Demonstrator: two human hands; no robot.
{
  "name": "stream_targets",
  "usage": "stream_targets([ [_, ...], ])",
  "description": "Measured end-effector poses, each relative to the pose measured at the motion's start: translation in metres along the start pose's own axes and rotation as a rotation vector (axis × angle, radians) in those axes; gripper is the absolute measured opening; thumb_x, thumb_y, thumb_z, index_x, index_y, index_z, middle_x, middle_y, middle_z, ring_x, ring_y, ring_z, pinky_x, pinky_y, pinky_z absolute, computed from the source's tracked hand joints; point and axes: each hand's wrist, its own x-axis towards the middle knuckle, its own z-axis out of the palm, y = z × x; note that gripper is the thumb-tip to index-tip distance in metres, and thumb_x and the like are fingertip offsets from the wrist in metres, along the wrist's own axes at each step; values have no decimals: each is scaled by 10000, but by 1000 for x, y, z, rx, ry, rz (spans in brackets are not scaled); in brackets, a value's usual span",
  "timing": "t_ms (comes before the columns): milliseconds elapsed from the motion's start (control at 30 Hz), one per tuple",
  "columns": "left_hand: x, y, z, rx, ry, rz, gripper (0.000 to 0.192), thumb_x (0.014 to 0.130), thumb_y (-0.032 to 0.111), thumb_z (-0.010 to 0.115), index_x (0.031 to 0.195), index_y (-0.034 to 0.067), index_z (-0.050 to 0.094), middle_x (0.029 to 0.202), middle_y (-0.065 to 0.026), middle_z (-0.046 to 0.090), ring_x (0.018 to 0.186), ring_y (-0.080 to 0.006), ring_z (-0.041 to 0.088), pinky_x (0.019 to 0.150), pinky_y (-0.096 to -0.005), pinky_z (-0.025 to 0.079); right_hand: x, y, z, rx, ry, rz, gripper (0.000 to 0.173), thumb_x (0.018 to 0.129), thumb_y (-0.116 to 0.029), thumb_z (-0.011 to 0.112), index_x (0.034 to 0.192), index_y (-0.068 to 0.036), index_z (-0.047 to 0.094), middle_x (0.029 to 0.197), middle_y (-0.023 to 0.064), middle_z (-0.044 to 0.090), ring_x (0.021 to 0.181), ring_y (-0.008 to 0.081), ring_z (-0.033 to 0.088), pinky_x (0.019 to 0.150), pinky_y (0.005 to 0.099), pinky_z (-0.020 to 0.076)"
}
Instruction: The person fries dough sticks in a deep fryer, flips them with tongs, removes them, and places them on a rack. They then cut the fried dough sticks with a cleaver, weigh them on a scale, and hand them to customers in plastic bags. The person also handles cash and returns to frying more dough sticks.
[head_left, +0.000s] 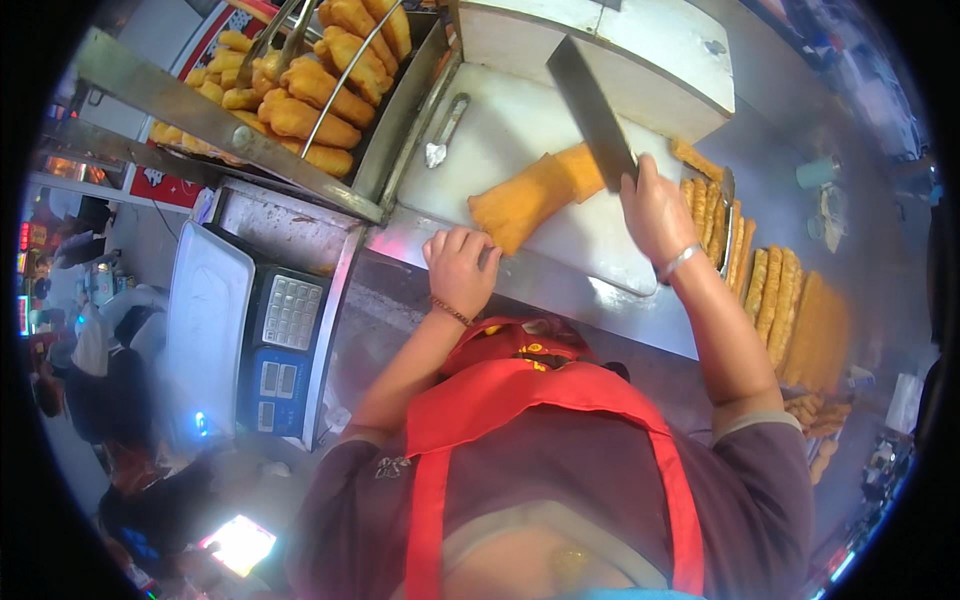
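My right hand (658, 214) grips the handle of a broad steel cleaver (592, 112), its blade pointing away from me. The blade hangs over the far end of a wide golden fried dough piece (529, 196) and hides part of it. That dough lies slantwise on a white cutting board (487, 120), with a fold or seam across its far part. Beside the dough's near corner, at the board's front left edge, is my left hand (461, 266), fingers curled. Its thumb is close to the dough; whether it touches or pinches it is unclear.
A metal bin (375, 154) at the left holds golden fried dough pieces (322, 112) and tongs. Below it stands a weighing scale (289, 311). Long fried dough sticks (776, 300) line the right, with tongs (726, 217) among them. A small metal tool (448, 131) lies on the board.
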Motion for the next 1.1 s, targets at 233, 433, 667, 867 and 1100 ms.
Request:
stream_targets([
  [233,9,-7,12,-15,21,33,131,724,152,734,782,139,617,856,-22,585,870,-252,519,804,-391,357,-41,-48,2,-48,-408,15,167,898,-125,492,908,40,471,742,291,627,719,446,631,694,508,500],
  [433,17,-8,11,-4,-17,53,132,713,146,737,766,135,617,801,-16,590,850,-255,519,797,-393,356,-28,-52,51,-95,-418,34,108,844,-43,463,905,44,481,774,296,639,734,440,648,714,484,525],
  [667,6,-13,2,-47,-22,-83,148,751,146,714,824,106,591,804,-39,595,820,-265,533,778,-406,374,-8,-37,49,267,-202,133,220,885,-198,592,970,-5,528,745,230,648,652,353,650,601,474,490],
  [867,2,-8,13,-222,-152,-211,304,762,189,716,988,52,567,906,-103,602,893,-306,563,842,-438,401,2,-76,35,972,-171,5,363,871,-42,602,1199,-4,450,839,49,538,654,102,577,574,252,503],
  [1100,10,-20,1,-95,-79,-147,490,753,184,713,1200,65,551,1181,-149,532,1108,-332,503,940,-446,384,54,-140,98,946,101,-28,453,858,-102,616,1253,21,431,776,135,586,645,241,591,604,361,493],
])
